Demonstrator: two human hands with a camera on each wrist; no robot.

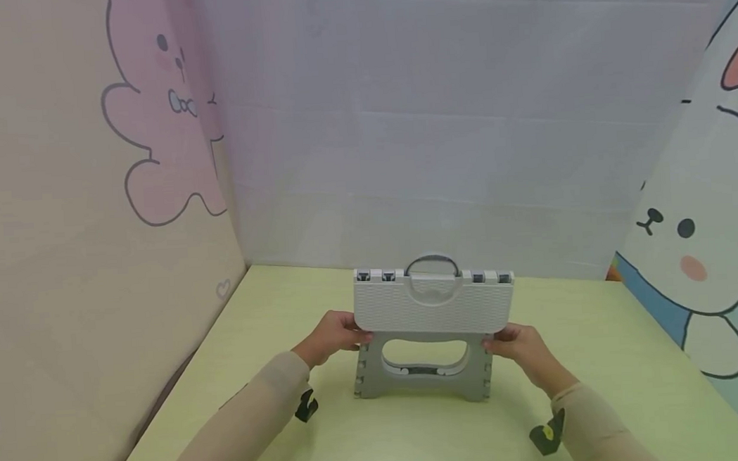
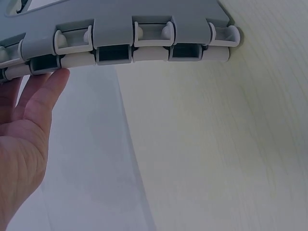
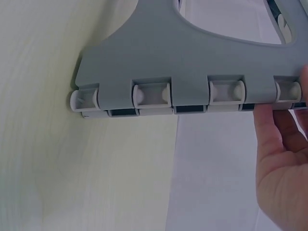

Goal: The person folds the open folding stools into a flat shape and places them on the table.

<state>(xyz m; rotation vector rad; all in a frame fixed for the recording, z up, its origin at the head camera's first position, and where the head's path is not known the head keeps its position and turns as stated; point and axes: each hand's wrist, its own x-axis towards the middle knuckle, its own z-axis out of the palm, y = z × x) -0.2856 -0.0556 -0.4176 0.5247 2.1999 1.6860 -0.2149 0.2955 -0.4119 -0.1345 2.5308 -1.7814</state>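
Observation:
A folding step stool (image 1: 380, 314) stands upright on its grey legs, its white textured top panel hanging flat across the upper half. A dark carrying handle (image 1: 432, 258) arches over its top edge. My left hand (image 1: 331, 337) holds the stool's left side just under the white panel, and my right hand (image 1: 523, 346) grips the right side at about the same height. In the left wrist view, fingertips (image 2: 60, 76) lie along the hinged edge of the grey leg frame (image 2: 113, 36). The right wrist view has fingers (image 3: 267, 125) at the opposite hinged edge.
The stool stands on a pale yellow table (image 1: 407, 440), with table surface on both sides of it. A white cloth wall (image 1: 427, 149) rises behind. Printed cloth walls with a pink cartoon animal (image 1: 166, 130) and a white rabbit (image 1: 710, 209) flank the table.

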